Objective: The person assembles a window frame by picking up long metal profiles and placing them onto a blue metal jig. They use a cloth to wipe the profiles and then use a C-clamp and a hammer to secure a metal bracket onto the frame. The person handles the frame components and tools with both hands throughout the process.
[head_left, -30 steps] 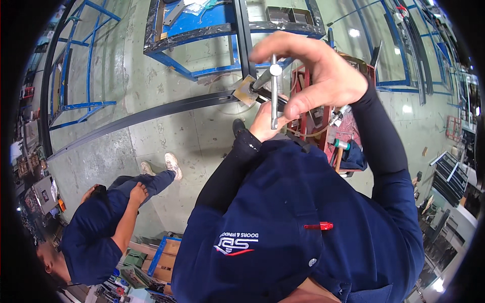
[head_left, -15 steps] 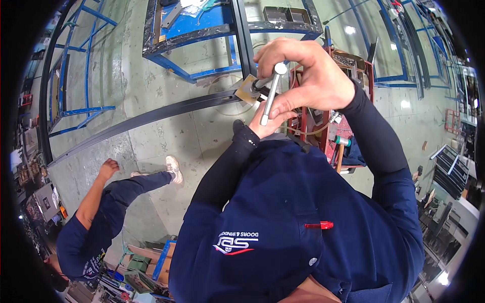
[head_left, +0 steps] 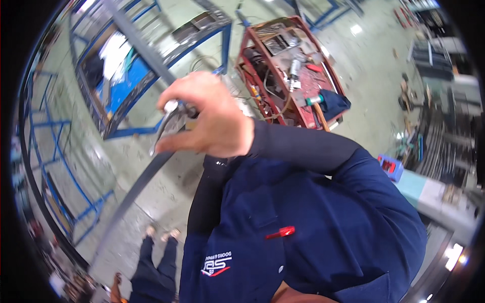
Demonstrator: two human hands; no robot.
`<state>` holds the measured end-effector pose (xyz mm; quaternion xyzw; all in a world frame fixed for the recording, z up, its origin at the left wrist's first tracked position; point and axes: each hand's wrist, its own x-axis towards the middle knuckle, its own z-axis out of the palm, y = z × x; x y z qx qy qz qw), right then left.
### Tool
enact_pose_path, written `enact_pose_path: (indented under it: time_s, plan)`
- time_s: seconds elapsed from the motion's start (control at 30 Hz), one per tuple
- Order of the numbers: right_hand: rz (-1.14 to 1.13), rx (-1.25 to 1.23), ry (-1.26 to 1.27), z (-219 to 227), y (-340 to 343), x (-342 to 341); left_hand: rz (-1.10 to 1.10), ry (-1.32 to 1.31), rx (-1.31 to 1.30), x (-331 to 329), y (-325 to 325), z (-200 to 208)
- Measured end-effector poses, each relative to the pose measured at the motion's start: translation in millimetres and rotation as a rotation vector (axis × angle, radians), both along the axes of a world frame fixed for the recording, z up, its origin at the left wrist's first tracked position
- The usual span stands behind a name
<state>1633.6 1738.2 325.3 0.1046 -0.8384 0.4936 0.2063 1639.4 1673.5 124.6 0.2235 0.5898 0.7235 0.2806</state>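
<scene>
My right hand (head_left: 214,118) is curled around a silver bar-shaped tool (head_left: 160,132) with a rounded metal head; its exact kind is blurred. The thumb and fingers are bent about the tool, over the corner of a dark metal frame. One frame bar (head_left: 136,43) runs from the hand toward the far left. Another frame bar (head_left: 129,196) stretches down to the near left. My left hand is hidden behind the right one; only its dark-sleeved forearm (head_left: 204,202) shows.
Ahead on the right stands a red tool cart (head_left: 331,63) with a power drill (head_left: 294,68), a green-headed hammer (head_left: 314,100) and a dark blue cloth (head_left: 334,103). At far left is a blue-topped worktable (head_left: 129,81). Blue racks (head_left: 55,156) line the left. Another person's legs (head_left: 156,257) are at near left.
The view has turned to the right, so the cart now shows more fully. My right hand, still on the silver tool, now covers the left hand, which showed partly before.
</scene>
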Motion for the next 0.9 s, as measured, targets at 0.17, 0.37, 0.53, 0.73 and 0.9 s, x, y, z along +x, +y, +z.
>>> enact_pose_path:
  time_s: [0.17, 0.37, 0.53, 0.73, 0.9]
  plan:
    - [-0.404, -0.224, -0.181, -80, 75, 49, 0.206, 0.208, -0.023, 25, -22, -3]
    - [-1.055, 0.531, -0.837, -302, 271, 271, 0.199, 0.079, -0.521, 55, -129, 26]
    - [-0.947, 0.152, -1.341, -411, 323, 390, 0.458, 0.192, -0.621, 17, -174, 45]
    - [-1.082, 0.102, -1.174, -384, 277, 364, 0.331, 0.584, -0.725, -96, -166, 53]
    - [-1.616, -0.116, -0.714, -324, 113, 327, 0.111, 0.627, -0.526, -177, -139, 38]
